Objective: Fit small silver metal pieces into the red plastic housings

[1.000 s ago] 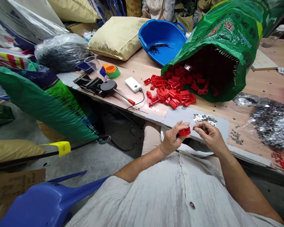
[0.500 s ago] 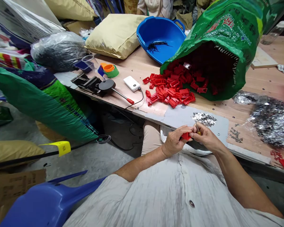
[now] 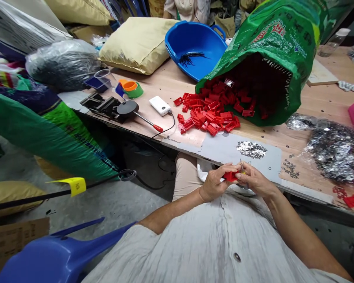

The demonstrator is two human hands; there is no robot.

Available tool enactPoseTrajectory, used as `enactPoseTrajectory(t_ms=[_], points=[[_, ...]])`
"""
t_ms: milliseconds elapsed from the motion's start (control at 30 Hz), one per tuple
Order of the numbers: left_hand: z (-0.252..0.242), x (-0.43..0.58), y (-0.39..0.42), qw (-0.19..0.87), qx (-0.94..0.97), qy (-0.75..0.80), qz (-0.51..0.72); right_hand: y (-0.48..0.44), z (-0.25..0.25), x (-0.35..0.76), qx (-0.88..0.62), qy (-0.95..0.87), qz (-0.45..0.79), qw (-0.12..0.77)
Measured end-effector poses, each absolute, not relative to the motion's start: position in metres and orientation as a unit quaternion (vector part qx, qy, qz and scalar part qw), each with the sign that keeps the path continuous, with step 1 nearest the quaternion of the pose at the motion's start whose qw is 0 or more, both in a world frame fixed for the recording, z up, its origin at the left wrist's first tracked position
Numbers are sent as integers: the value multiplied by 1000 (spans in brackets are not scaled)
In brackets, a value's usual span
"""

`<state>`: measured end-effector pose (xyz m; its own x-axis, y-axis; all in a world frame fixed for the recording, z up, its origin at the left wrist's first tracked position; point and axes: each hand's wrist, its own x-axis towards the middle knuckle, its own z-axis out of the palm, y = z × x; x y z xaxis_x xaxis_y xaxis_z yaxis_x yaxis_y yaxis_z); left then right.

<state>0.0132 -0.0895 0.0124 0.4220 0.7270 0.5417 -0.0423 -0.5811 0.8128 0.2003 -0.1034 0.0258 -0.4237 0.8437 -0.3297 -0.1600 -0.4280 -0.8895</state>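
Observation:
My left hand [image 3: 216, 182] is closed around a red plastic part [image 3: 230, 176], held in front of my shirt at the table edge. My right hand [image 3: 256, 179] comes in from the other side, its fingers closed on a thin pointed metal tool with a yellow grip [image 3: 243, 171]. The tool's tip points up, and the right fingertips touch the red part. Just beyond the hands, a heap of small silvery metal pieces [image 3: 251, 149] lies on a grey sheet [image 3: 216, 147]. Loose red parts [image 3: 211, 116] spill from the mouth of a green woven sack [image 3: 295, 92].
A blue basin [image 3: 194, 41] with thin black pieces stands behind the red parts. To the left are a white power bank [image 3: 159, 105] with a cable and a black lever device [image 3: 112, 108]. A clear bag of metal pieces [image 3: 333, 151] lies at right. A person [image 3: 188, 10] sits opposite.
The view has shifted slightly, so the scene sits a little further left. The red part shows more between my hands, and the tool stands more upright.

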Motion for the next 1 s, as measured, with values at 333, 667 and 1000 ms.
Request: enactPoseTrajectory(t_ms=[333, 667, 1000], points=[[12, 5, -87, 624, 549, 260, 491, -84, 38, 206, -474, -548, 621, 299], [20, -2, -73, 722, 369, 294, 505, -13, 27, 215, -670, -716, 108, 163], [20, -4, -68, 781, 284, 281, 481, -12, 34, 214, -676, -699, 132, 194]])
